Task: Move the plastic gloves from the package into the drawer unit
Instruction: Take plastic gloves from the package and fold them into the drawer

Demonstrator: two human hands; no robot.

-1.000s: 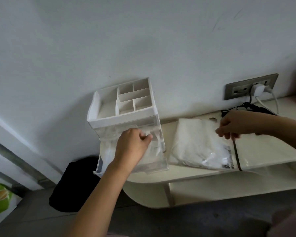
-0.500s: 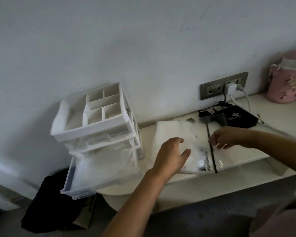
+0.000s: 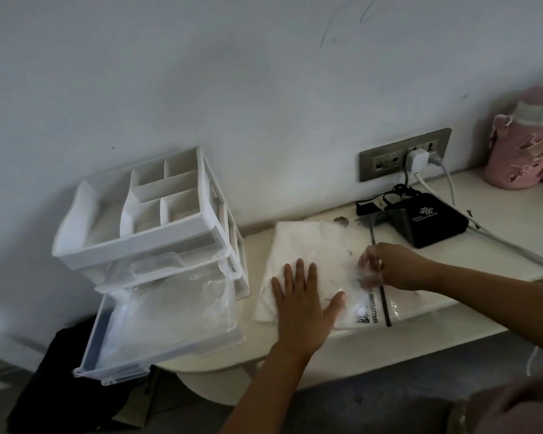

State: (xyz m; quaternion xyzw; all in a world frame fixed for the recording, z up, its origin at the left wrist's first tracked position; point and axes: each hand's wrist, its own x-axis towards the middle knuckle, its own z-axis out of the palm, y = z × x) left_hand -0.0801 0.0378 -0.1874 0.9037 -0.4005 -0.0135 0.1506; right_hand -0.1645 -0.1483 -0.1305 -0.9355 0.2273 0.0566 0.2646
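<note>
Two hands share the package [image 3: 298, 245]: left hand [image 3: 304, 299], flat and straight-fingered, pins it while right hand [image 3: 395, 267] at 3 o'clock pinches clear film [image 3: 368, 278] (gloves, probably) to tug free.

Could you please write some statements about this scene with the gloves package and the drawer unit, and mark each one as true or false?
1. The left hand lies flat on the package. True.
2. The lower drawer of the drawer unit is closed. False: it is pulled out.
3. The right hand grips the package near its black strip. True.
4. The black box stands left of the drawer unit. False: it stands to the right, below the wall socket.
</note>
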